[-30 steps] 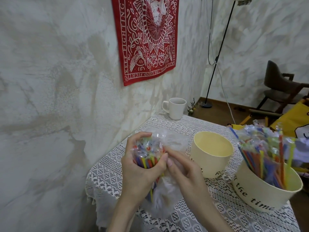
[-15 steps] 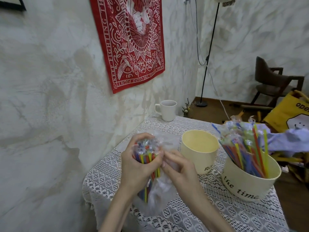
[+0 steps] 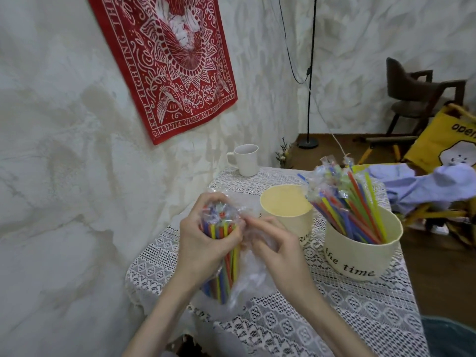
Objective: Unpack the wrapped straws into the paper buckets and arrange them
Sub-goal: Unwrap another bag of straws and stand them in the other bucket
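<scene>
Our left hand [image 3: 206, 243] is gripping the straw bundle [image 3: 221, 256] upright, steadying it. Our right hand [image 3: 277, 249] is pinching its plastic wrap [image 3: 248, 274], beside the empty bucket [image 3: 286, 212].

2 paper buckets [image 3: 286, 206] [image 3: 360, 256], 1 mug [image 3: 246, 163], 2 hands [image 3: 206, 240] [image 3: 278, 251].

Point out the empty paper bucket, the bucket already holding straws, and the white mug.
empty paper bucket [image 3: 296, 222], head view, on its outer front wall.
bucket holding straws [image 3: 360, 258], head view, on its front wall above the lettering.
white mug [image 3: 248, 163], head view, on the middle of its side.
</scene>
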